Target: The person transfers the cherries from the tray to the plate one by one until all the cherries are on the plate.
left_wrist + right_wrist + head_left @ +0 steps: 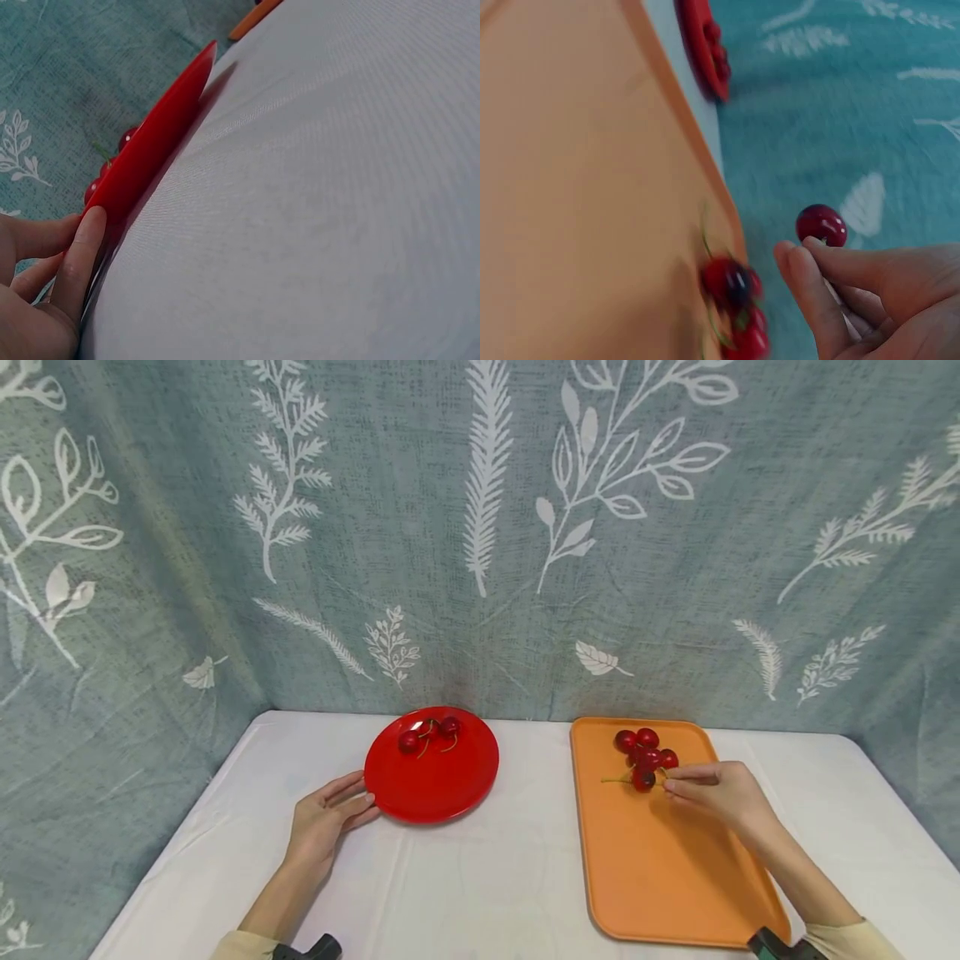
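A red plate (435, 785) with a few stemmed cherries (408, 742) near its far edge lies on the left of the table. My left hand (324, 822) holds the plate's left rim, the thumb (91, 225) against the edge. Over the orange tray (660, 868) on the right, my right hand (722, 792) pinches a cherry by its stem between thumb and fingertips. That dark red cherry (821, 225) shows just above the fingertips in the right wrist view. Several other cherries (626, 742) are clustered in the far part of the tray, close to the hand.
A white cloth (517, 843) covers the table, and bare cloth separates the plate from the tray. Behind and beside the table hangs a blue-green curtain (420, 527) with white leaf prints.
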### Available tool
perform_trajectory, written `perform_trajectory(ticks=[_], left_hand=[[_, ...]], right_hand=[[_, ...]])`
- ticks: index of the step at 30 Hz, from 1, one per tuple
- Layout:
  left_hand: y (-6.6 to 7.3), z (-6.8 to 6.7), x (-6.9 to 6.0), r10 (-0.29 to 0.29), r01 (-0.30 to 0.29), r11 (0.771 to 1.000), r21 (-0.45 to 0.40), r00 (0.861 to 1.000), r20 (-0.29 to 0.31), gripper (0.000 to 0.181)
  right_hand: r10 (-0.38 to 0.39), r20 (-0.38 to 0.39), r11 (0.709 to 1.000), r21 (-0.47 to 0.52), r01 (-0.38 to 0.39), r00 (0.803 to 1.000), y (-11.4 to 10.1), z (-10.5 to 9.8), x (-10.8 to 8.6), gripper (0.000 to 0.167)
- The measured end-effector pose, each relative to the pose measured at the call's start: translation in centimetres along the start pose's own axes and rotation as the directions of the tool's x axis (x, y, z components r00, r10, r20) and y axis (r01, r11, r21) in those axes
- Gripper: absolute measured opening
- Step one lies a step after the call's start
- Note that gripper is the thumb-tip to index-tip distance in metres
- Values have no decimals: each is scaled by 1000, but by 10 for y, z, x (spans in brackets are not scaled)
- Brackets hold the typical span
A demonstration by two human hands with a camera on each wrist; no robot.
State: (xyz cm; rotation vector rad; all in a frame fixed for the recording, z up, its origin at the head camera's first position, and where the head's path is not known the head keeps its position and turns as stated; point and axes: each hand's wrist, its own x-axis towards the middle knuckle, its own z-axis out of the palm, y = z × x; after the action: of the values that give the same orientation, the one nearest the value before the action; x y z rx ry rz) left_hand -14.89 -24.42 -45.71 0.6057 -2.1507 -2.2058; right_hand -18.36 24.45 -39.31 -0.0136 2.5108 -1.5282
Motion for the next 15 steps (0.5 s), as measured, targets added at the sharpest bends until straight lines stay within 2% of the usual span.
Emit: perform_trajectory(ticks=[2,4,11,15], left_hand=[[0,0,0,-4,4,1000,-3,1000,4,55],[-1,0,0,-2,2,1000,-4,1000,5,55],[-1,1,0,5,-5,1000,-11,1000,17,56],[1,1,0,4,-4,1000,-3,1000,14,55]], right_hand=[[19,60,991,131,-26,998,-4,9,5,39],[18,108,980,197,-39,994,-7,18,10,39],[30,177,955,285,-80,984,-18,43,26,37],[51,184,944,311,-107,982,-24,56,37,36]])
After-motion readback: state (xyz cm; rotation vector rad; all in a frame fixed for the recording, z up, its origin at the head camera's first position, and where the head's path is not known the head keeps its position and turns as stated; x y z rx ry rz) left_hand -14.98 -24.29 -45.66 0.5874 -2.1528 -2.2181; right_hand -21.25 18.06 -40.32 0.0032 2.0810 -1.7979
